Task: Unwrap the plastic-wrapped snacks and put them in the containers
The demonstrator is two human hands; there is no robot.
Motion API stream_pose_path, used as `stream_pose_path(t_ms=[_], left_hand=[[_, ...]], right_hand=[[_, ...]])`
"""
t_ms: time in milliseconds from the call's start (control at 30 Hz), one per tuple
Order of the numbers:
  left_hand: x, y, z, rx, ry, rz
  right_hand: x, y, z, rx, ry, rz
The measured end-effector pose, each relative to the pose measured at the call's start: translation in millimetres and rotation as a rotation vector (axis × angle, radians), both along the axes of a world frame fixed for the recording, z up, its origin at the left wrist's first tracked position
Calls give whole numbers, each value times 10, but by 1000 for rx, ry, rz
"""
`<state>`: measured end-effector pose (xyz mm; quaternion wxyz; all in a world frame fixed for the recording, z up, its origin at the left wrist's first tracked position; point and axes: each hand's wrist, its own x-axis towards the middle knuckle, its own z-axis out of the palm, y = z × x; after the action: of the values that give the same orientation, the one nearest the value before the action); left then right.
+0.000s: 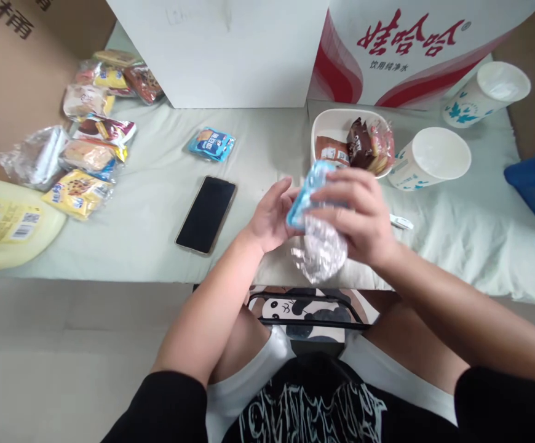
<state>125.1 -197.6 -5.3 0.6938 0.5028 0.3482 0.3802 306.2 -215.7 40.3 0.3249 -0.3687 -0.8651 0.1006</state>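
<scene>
A small blue packet is tilted between my two hands, slightly blurred. My right hand is closed on it from above, fingers across its face. My left hand is curled against its left edge, thumb raised and some fingers hidden behind it. A crinkled silver wrapper hangs just below my right hand; whether the fingers also grip it is hidden. Right behind my hands, a white square tub holds a brown packet and several wrapped snacks.
A phone and another blue packet lie left of my hands. Wrapped snacks are piled farther left, near a yellowish jug. Two paper cups stand right of the tub. White boxes line the back.
</scene>
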Motion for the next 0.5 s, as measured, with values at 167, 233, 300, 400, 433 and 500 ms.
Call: stream_pose_path(t_ms=[167,233,300,400,433,500], left_hand=[[137,-125,73,-390,-252,-210],[211,-142,28,-368,-220,-153],[253,-124,-30,-307,-181,-81],[277,-69,-97,-214,-123,11],[285,-53,-111,-195,-110,37],[309,-35,-131,-167,-83,81]], right_hand=[[314,-455,-593,42,-12,9],[345,-522,-728,134,48,-63],[361,-552,-758,181,125,-106],[367,-536,-711,140,181,-122],[365,-517,-695,126,180,-128],[361,-470,-675,99,162,-143]])
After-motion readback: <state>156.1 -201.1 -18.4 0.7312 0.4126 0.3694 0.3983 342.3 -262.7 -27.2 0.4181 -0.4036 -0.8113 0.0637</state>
